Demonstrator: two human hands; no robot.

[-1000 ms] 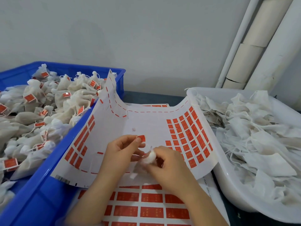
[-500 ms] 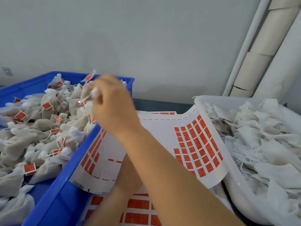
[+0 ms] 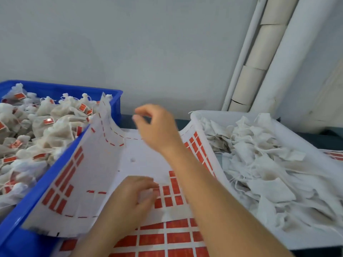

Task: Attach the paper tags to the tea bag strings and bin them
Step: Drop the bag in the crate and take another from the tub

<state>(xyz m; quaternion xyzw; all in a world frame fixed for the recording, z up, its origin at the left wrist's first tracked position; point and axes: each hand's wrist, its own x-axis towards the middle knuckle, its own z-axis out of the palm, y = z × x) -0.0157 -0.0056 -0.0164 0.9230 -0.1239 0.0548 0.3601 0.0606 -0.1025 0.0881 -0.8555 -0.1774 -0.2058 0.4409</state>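
A small hand-packing workshop, by the look of it. A blue plastic crate (image 3: pixel 11 238) is heaped with filled mesh tea bags bearing red tags (image 3: pixel 46 123). A white plastic tub (image 3: pixel 289 240) is piled with untagged white bags (image 3: pixel 259 164). White backing sheets of red rectangular stickers (image 3: pixel 104 164) lie between them, below a bare grey wall (image 3: pixel 130 43) and exposed white pipes (image 3: pixel 239 71).

Wall (image 3: pixel 130 43): plain, pale grey, behind everything.
Pipe (image 3: pixel 243 58): thin, white, leaning against the wall at right.
Cardboard tubes (image 3: pixel 259 52): beige, stacked end to end, just beside the pipe.
Roll (image 3: pixel 289 52): wide, white, beside the tubes.
Tabletop (image 3: pixel 319 140): dark, showing at far right.
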